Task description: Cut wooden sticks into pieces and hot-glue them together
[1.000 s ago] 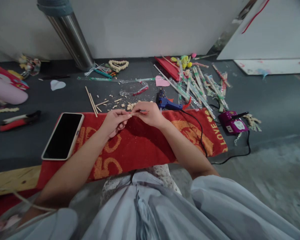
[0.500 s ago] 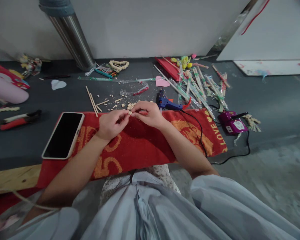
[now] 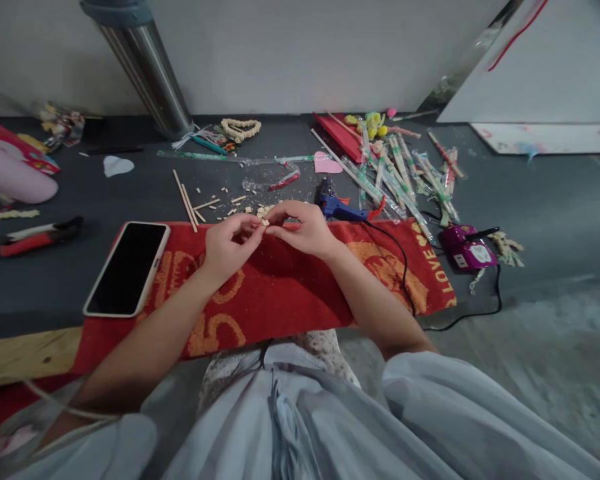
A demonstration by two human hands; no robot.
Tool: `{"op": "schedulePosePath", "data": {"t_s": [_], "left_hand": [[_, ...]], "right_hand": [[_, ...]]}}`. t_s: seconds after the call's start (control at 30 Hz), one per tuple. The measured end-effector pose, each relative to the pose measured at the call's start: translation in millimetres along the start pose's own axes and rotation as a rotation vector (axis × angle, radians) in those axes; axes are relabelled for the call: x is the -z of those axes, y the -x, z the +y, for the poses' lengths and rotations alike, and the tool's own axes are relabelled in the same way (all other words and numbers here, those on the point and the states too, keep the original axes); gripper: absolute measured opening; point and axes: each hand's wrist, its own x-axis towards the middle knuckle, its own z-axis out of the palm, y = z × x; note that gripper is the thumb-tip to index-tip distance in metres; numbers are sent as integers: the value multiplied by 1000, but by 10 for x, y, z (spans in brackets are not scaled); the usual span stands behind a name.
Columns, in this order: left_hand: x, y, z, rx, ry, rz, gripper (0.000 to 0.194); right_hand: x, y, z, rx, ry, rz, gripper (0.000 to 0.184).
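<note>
My left hand (image 3: 230,245) and my right hand (image 3: 303,228) meet fingertip to fingertip above the far edge of a red towel (image 3: 290,293). Pinched between them is a small pale wooden piece (image 3: 265,223), partly hidden by the fingers. Just beyond the fingertips lies a heap of short cut wooden bits (image 3: 263,210), which my right hand partly covers. Thin wooden sticks (image 3: 185,200) rest past my left hand, their lower ends near the towel. Close to my right hand lies a blue glue gun (image 3: 340,208) with its cord trailing across the towel.
A phone (image 3: 127,270) lies on the towel's left end, with pliers (image 3: 35,237) farther left. A steel flask (image 3: 150,73) stands at the back beside a beaded heart (image 3: 241,129). Wrapped sticks (image 3: 400,167) pile up at back right, near a purple plug box (image 3: 465,248).
Both hands have shifted slightly to the right with the small wooden piece. My left fingers have spread a little, and more of the piece shows.
</note>
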Motion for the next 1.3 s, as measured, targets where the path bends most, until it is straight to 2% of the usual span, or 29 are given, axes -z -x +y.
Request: {"op": "schedulePosePath", "data": {"t_s": [0.17, 0.3, 0.4, 0.63, 1.13, 1.3], "left_hand": [[-97, -50, -30, 301, 426, -123, 23], [-86, -88, 2, 479, 596, -189, 32], [-59, -104, 40, 545, 664, -242, 35], [-15, -127, 38, 600, 742, -335, 32], [-11, -116, 21, 615, 713, -312, 29], [-18, -120, 41, 634, 770, -330, 29]], "right_hand": [[-8, 17, 26, -33, 27, 34, 26], [-3, 6, 35, 51, 73, 24, 13], [5, -1, 46, 99, 76, 20, 10], [-2, -2, 66, 73, 60, 3, 12], [-21, -1, 54, 48, 2, -50, 14], [-14, 0, 42, 26, 21, -35, 17]]}}
